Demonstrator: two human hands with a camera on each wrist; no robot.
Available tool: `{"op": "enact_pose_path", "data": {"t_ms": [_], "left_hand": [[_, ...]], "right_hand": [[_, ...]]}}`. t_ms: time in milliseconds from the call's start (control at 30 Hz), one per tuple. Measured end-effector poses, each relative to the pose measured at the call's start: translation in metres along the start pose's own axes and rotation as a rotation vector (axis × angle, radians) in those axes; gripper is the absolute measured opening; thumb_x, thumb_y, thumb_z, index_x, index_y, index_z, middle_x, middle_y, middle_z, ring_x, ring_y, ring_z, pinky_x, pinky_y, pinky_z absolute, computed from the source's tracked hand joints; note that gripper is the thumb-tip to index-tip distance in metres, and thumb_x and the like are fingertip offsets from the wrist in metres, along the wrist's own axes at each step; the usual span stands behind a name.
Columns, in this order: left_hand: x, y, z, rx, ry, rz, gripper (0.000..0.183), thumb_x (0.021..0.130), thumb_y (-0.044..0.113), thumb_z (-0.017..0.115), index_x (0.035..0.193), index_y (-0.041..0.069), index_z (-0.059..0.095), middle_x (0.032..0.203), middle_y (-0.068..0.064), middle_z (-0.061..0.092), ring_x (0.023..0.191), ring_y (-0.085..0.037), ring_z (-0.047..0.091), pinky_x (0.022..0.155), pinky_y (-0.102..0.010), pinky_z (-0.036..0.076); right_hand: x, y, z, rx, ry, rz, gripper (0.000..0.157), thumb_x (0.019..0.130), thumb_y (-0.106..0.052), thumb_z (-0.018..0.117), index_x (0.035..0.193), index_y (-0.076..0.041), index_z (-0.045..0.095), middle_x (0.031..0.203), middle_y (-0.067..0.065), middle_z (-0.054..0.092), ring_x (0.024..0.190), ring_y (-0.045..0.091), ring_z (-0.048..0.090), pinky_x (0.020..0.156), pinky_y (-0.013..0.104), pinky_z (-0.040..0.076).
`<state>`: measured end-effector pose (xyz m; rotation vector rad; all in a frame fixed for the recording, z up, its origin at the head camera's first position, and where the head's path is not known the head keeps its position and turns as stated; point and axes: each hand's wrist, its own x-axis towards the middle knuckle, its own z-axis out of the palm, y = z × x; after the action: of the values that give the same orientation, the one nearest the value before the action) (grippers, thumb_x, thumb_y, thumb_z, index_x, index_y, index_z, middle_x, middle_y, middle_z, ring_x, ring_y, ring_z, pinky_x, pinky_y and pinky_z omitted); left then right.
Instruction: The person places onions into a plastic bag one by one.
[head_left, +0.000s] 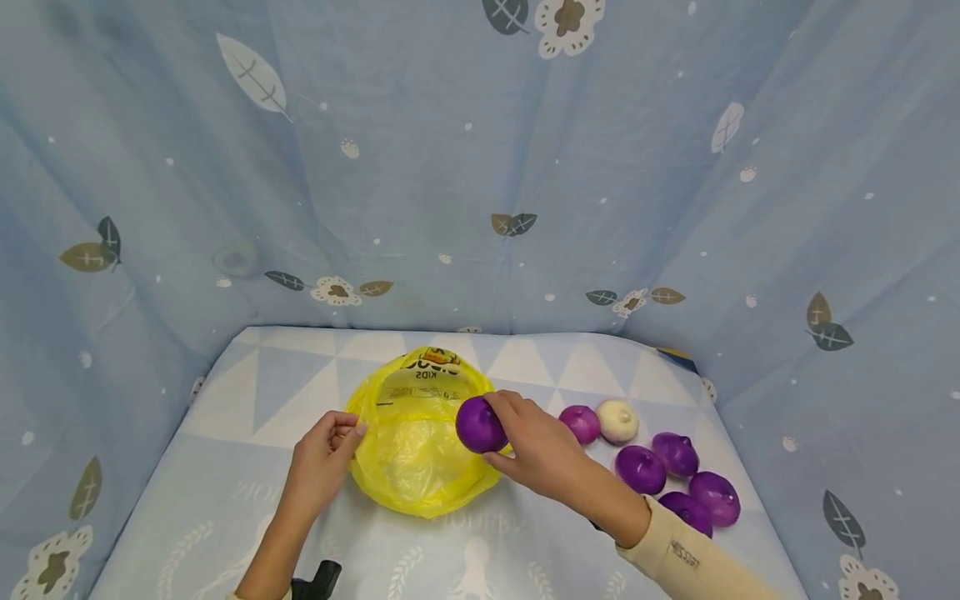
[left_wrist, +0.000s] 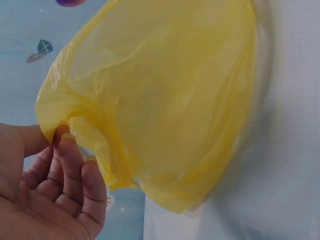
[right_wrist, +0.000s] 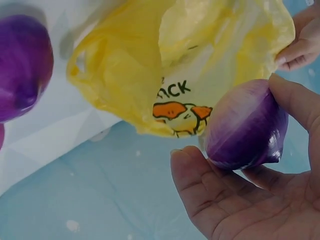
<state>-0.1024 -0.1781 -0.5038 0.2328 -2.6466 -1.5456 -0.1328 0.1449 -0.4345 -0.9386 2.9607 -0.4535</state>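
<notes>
A pale blue curtain (head_left: 420,167) with leaf and flower prints rises behind a table (head_left: 225,467) covered in white and pale blue triangles. On it sits a thin, crinkled yellow plastic bag (head_left: 420,458), mouth spread wide; dark lettering and an orange-and-white cartoon show on its film, and whether anything lies at its bottom is hard to tell. The left hand (head_left: 318,458) pinches the bag's rim between thumb and fingertip. The right hand (head_left: 536,442), thumb and fingers parted around it, grips an onion (head_left: 481,425) at the right side of the bag's mouth: glossy, deep purple, fading to a paler patch, with a pointed tip. Farther right lie five purple onions (head_left: 640,469) and a smaller cream-white onion (head_left: 617,421)
</notes>
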Motion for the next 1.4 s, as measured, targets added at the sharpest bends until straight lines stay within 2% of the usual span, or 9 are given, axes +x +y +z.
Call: {"op": "enact_pose_path", "data": {"t_ms": [300, 433, 733, 900, 1133, 1400], "left_hand": [[-0.003, -0.002, 0.001, 0.018, 0.0, 0.002, 0.027, 0.107, 0.032, 0.064, 0.116, 0.006, 0.064, 0.094, -0.007, 0.066, 0.084, -0.021, 0.06, 0.066, -0.027, 0.051], [-0.004, -0.002, 0.002, 0.008, -0.004, 0.009, 0.027, 0.107, 0.033, 0.064, 0.114, 0.007, 0.065, 0.095, -0.007, 0.066, 0.085, -0.022, 0.06, 0.067, -0.027, 0.051], [-0.007, -0.002, 0.002, 0.009, 0.0, 0.006, 0.026, 0.107, 0.032, 0.064, 0.113, 0.007, 0.065, 0.094, -0.007, 0.064, 0.083, -0.021, 0.058, 0.067, -0.026, 0.05], [-0.006, 0.0, 0.003, 0.0, -0.011, 0.007, 0.026, 0.107, 0.032, 0.064, 0.113, 0.006, 0.065, 0.094, -0.007, 0.063, 0.082, -0.022, 0.057, 0.066, -0.026, 0.05], [-0.006, 0.001, 0.003, 0.009, 0.01, 0.012, 0.023, 0.107, 0.029, 0.064, 0.111, 0.007, 0.065, 0.093, -0.008, 0.063, 0.081, -0.022, 0.057, 0.066, -0.025, 0.05], [-0.003, 0.005, 0.005, -0.014, 0.014, 0.016, 0.02, 0.107, 0.026, 0.065, 0.111, 0.006, 0.066, 0.093, -0.008, 0.064, 0.084, -0.023, 0.057, 0.068, -0.025, 0.051]], "right_hand": [[0.016, -0.008, 0.011, 0.001, -0.066, -0.039, 0.083, 0.091, -0.04, 0.084, 0.154, -0.006, 0.043, 0.148, 0.012, 0.055, 0.127, 0.027, 0.061, 0.098, 0.04, 0.056], [0.023, -0.013, 0.016, -0.018, -0.089, -0.056, 0.083, 0.091, -0.039, 0.084, 0.154, -0.003, 0.043, 0.149, 0.013, 0.054, 0.126, 0.027, 0.061, 0.098, 0.04, 0.056], [0.043, -0.021, 0.023, -0.084, -0.117, -0.092, 0.079, 0.092, -0.042, 0.082, 0.154, -0.012, 0.045, 0.146, 0.007, 0.055, 0.123, 0.022, 0.061, 0.09, 0.037, 0.058], [0.054, -0.021, 0.025, -0.065, -0.129, -0.072, 0.077, 0.091, -0.041, 0.083, 0.152, -0.013, 0.046, 0.143, 0.006, 0.056, 0.118, 0.021, 0.063, 0.088, 0.036, 0.059], [0.075, -0.019, 0.04, -0.028, -0.185, -0.067, 0.079, 0.091, -0.041, 0.083, 0.153, -0.012, 0.044, 0.146, 0.007, 0.054, 0.123, 0.021, 0.06, 0.096, 0.036, 0.056], [0.096, -0.02, 0.05, -0.023, -0.244, -0.039, 0.078, 0.092, -0.043, 0.081, 0.152, -0.01, 0.043, 0.144, 0.008, 0.056, 0.121, 0.021, 0.061, 0.098, 0.035, 0.054]]}}
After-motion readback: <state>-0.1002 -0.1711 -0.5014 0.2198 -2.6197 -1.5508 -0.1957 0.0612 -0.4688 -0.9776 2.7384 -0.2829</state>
